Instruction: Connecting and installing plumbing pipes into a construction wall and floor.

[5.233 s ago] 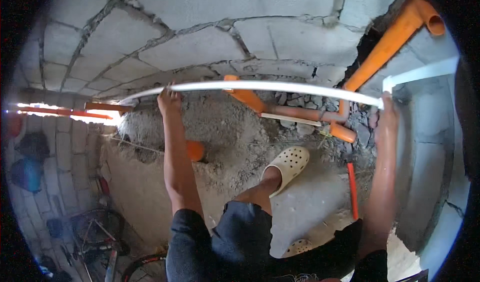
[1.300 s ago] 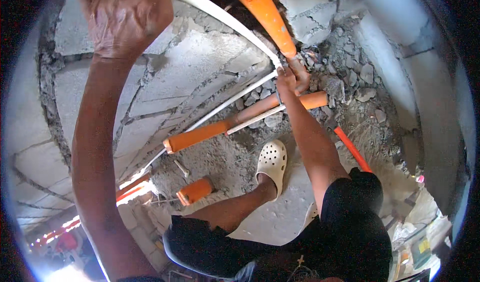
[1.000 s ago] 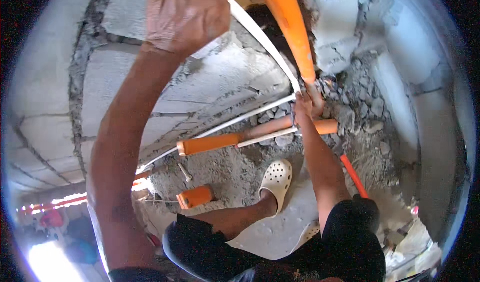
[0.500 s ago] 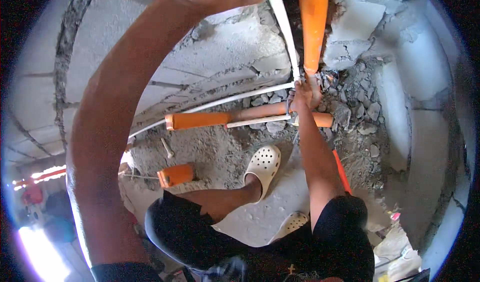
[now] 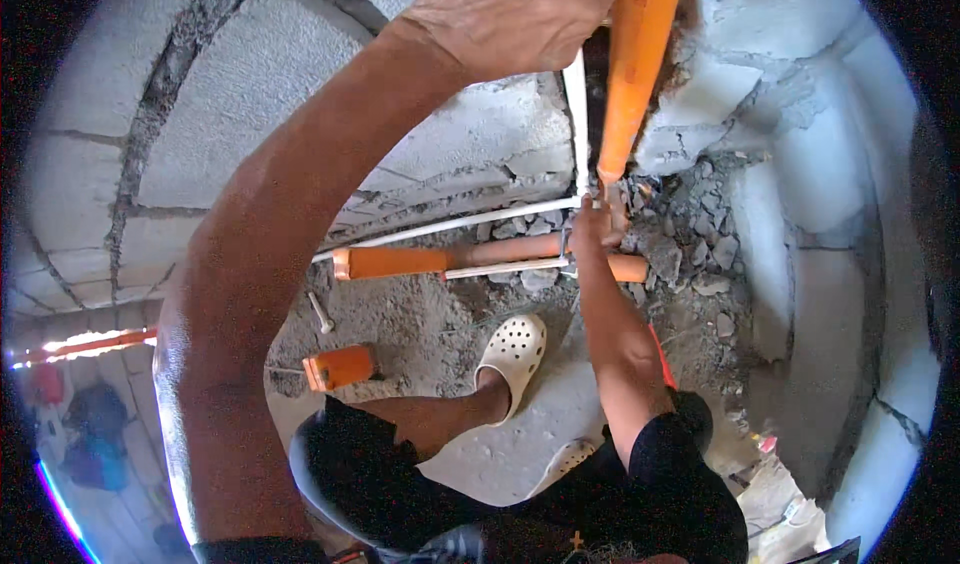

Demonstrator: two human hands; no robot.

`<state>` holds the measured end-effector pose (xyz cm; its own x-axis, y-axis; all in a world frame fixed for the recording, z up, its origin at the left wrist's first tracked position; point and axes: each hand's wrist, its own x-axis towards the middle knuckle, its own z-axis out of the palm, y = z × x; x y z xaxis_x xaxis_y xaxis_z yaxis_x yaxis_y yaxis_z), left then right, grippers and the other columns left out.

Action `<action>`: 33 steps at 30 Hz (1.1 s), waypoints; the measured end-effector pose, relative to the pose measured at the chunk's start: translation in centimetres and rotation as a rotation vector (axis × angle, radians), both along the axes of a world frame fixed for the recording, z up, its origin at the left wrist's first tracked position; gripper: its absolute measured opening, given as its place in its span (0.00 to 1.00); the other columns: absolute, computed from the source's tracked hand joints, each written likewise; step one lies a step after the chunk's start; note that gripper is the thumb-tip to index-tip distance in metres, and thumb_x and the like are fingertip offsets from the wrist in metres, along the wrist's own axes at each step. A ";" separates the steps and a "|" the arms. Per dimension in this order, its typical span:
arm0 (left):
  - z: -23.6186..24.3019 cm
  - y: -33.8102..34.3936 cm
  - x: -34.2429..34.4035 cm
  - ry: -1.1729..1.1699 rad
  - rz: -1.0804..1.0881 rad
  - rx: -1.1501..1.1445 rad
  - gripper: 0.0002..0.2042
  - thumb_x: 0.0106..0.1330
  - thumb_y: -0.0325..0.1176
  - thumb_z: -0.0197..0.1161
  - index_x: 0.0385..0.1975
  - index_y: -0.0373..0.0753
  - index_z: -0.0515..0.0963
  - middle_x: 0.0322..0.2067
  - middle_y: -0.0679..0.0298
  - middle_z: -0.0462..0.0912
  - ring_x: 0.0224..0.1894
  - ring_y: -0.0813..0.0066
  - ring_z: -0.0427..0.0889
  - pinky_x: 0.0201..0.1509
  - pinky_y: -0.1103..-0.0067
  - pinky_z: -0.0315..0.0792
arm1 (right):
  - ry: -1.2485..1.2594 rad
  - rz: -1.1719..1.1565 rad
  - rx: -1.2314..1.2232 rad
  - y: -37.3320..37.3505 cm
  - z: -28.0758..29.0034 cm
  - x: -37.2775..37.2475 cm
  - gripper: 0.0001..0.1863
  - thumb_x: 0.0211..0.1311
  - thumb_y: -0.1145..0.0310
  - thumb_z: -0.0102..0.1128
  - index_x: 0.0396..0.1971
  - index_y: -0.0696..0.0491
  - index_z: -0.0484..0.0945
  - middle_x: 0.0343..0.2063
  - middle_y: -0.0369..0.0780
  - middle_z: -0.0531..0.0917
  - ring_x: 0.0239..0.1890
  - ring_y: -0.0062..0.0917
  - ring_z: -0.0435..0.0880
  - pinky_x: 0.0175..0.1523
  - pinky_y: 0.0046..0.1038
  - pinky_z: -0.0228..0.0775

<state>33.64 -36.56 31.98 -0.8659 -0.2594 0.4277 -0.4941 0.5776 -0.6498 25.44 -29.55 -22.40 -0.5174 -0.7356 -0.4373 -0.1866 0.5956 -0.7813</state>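
Note:
My left hand [image 5: 515, 14] is closed around the upper part of an upright white pipe [image 5: 578, 124], its fingertips partly hidden. Beside that pipe stands a thick orange pipe [image 5: 637, 64], set in a gap in the block wall. Down at the foot of the white pipe, my right hand [image 5: 592, 226] is closed about its lower end, where a long thin white pipe [image 5: 460, 222] meets it along the wall. Just below lies an orange drain pipe [image 5: 395, 262] with a short white pipe [image 5: 505, 267] alongside it.
Broken rubble [image 5: 700, 249] lies right of the pipes. A short orange pipe piece [image 5: 340, 367] and a small pale pipe piece [image 5: 320, 312] rest on the dirt. My feet are in cream clogs [image 5: 515, 349]. Grey block walls [image 5: 270, 84] rise left and right.
My view has shifted, and my left hand now shows lower and more fully against the upright white pipe. My right hand stays at the pipe's lower end.

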 end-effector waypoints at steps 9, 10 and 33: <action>0.4 -0.3 -1.8 0.017 0.020 -0.027 0.08 0.54 0.33 0.57 0.28 0.38 0.80 0.26 0.62 0.73 0.36 0.66 0.74 0.55 0.60 0.65 | 0.252 0.666 -0.159 2.2 12.9 -6.0 0.23 0.63 0.53 0.56 0.44 0.60 0.78 0.41 0.54 0.83 0.46 0.49 0.81 0.51 0.45 0.72; 0.0 -0.5 -1.8 0.047 0.008 -0.021 0.08 0.54 0.33 0.57 0.29 0.38 0.80 0.26 0.62 0.73 0.36 0.65 0.74 0.55 0.61 0.65 | 0.332 0.924 -0.252 3.2 13.9 -7.8 0.21 0.64 0.53 0.54 0.40 0.59 0.79 0.42 0.54 0.82 0.48 0.47 0.82 0.50 0.48 0.73; 0.1 0.5 -2.8 -0.226 0.378 -0.027 0.08 0.62 0.43 0.58 0.28 0.48 0.78 0.31 0.67 0.79 0.42 0.71 0.78 0.58 0.66 0.63 | 0.409 0.301 -0.459 40.5 34.8 -29.8 0.13 0.60 0.68 0.66 0.43 0.55 0.80 0.41 0.48 0.84 0.45 0.40 0.83 0.47 0.35 0.77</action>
<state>30.84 -36.05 32.08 -0.7850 -0.5671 0.2491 -0.5108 0.3652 -0.7783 -4.37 10.92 12.41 -0.3180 -0.9376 0.1405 -0.6259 0.0963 -0.7739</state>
